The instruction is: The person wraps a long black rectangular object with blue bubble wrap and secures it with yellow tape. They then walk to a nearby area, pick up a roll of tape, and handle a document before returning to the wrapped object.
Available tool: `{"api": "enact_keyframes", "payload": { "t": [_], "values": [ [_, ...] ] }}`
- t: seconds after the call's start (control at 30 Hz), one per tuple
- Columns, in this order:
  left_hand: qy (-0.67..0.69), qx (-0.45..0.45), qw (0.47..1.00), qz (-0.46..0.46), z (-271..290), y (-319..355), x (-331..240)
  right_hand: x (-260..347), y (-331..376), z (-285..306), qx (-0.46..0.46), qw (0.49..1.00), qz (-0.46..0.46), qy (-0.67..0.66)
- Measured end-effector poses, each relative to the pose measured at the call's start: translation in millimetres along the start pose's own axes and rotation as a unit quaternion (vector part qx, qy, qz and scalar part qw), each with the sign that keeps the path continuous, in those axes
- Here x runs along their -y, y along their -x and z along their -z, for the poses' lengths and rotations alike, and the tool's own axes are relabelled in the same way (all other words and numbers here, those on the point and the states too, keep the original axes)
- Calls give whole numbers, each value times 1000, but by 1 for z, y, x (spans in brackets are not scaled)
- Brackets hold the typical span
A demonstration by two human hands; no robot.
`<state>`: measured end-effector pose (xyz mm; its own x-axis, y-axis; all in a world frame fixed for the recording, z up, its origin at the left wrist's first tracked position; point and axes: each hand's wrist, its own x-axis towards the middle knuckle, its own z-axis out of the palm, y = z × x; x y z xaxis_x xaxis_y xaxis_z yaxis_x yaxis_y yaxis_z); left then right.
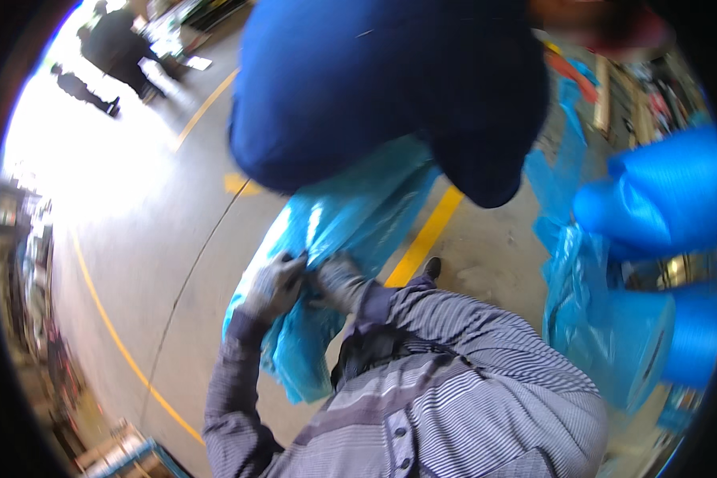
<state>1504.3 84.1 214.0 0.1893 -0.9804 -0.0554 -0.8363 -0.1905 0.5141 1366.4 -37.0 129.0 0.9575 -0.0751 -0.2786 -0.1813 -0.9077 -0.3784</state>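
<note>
My left hand point(275, 287), in a grey knitted glove, is closed on a crumpled sheet of translucent blue plastic film point(327, 215). Close beside it my right hand point(339, 284), gloved alike, has its fingers curled into the same film; its fingertips are partly hidden in the folds. The film hangs in front of my body, with a loose tail point(295, 366) below my hands. Its upper end passes behind a large dark blue cloth shape point(374, 88) that fills the top middle and hides what lies beyond.
Large blue rolls point(669, 191) stand at the right, with loose film point(570, 271) draped beside a translucent blue roll point(637, 350). Yellow lines point(426, 235) cross the grey concrete floor point(159, 263). People point(115, 48) stand far left in bright light. A wooden pallet point(127, 454) lies lower left.
</note>
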Motion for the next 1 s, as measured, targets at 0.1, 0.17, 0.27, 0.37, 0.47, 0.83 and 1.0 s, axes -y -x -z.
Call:
{"api": "enact_keyframes", "payload": {
  "t": [0.1,0.17,0.27,0.37,0.47,0.83,1.0],
  "values": [
    [2,8,999,44,-12,7,-16,-3,-6,-7,-20,1000,2,-13],
    [-24,28,997,61,-19,16,-21,-10,0,-7,-61,995,18,-72],
    [-112,12,992,63,-38,25,-22,-34,12,4,-32,972,71,-220],
    [-191,3,980,58,-56,28,-21,-67,37,22,-177,899,45,-398],
    [-249,25,966,58,-65,28,-18,-90,59,43,-346,892,-15,-290],
    [-230,19,971,65,-61,24,-25,-123,49,9,-180,982,17,63],
    [-156,33,981,107,-50,21,-43,-121,48,-5,-208,973,18,99]
  ]
}}
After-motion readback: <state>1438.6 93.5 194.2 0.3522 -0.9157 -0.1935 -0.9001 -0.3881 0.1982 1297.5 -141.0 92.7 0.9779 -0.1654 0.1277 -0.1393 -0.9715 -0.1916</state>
